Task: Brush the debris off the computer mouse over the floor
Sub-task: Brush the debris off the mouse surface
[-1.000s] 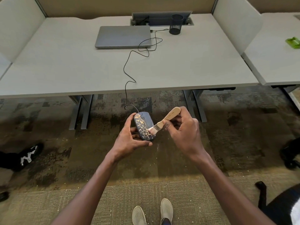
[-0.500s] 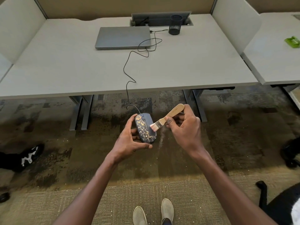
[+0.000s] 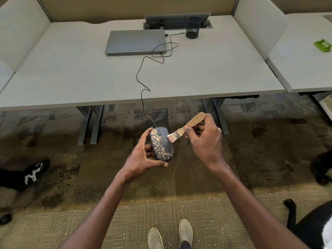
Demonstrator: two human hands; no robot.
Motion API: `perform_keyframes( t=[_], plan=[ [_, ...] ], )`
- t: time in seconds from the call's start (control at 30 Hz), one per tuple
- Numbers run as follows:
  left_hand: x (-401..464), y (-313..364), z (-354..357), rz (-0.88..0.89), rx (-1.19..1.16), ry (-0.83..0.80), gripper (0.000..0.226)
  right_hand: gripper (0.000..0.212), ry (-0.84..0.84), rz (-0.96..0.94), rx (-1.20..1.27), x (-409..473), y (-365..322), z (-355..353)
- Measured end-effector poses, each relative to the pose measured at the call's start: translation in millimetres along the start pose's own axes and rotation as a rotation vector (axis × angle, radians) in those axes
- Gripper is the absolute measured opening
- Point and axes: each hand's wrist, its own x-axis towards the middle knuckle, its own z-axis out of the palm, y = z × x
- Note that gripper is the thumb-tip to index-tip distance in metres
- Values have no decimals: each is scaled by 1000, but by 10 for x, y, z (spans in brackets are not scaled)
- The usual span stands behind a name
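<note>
Above the patterned carpet floor [image 3: 111, 177], in front of the bench [image 3: 71, 72], the left hand [image 3: 143, 157] held the computer mouse [image 3: 161, 143], its fingers curled round the mouse's left flank and underside and the thumb pressed against the near end. The mouse was dark, with orange-tan debris [image 3: 158, 142] speckled over its left half and down toward its near end; the right half looked mostly bare. Its cable [image 3: 142, 97] rose from the far end, climbed over the bench edge and ran in loops toward the closed laptop [image 3: 135, 41] at the far side of the bench.

To the right of the mouse, the right hand [image 3: 204, 139] gripped a small brush [image 3: 186, 127] by its wooden handle, fingers clamped round it with the thumb on the near side. The handle slanted up and to the right, and the pale bristles [image 3: 171, 138] touched the mouse's right edge near its far end. A few pale specks lay scattered on the carpet below the hands.

A black mesh pen cup [image 3: 193, 27] stood just right of the laptop, near a cable tray [image 3: 177, 19] at the back of the bench. A green object [image 3: 322, 44] lay on the neighbouring bench to the far right. At the near edge, the person's two grey shoes [image 3: 170, 234] stood on the carpet. A black shoe with white markings [image 3: 30, 174] showed at the left, and dark chair parts [image 3: 305, 221] at the right.
</note>
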Motion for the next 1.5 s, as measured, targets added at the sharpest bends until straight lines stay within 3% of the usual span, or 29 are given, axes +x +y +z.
perform_keyframes(
  t=[0.23,0.67,0.9,1.2,1.5],
  plan=[
    [-34,25,-18,1,-6,0,138,27,23,-23,-4,2,40,-60],
    [38,140,-24,10,21,100,138,25,-151,-167,148,-173,156,-160],
    [85,250,-39,23,104,152,132,30,-157,-212,133,-212,127,-227],
    [111,304,35,4,132,141,132,17,-125,-397,58,5,-138,-146],
    [127,308,46,8,97,131,131,16,-217,-418,11,-44,-110,-106]
  ],
)
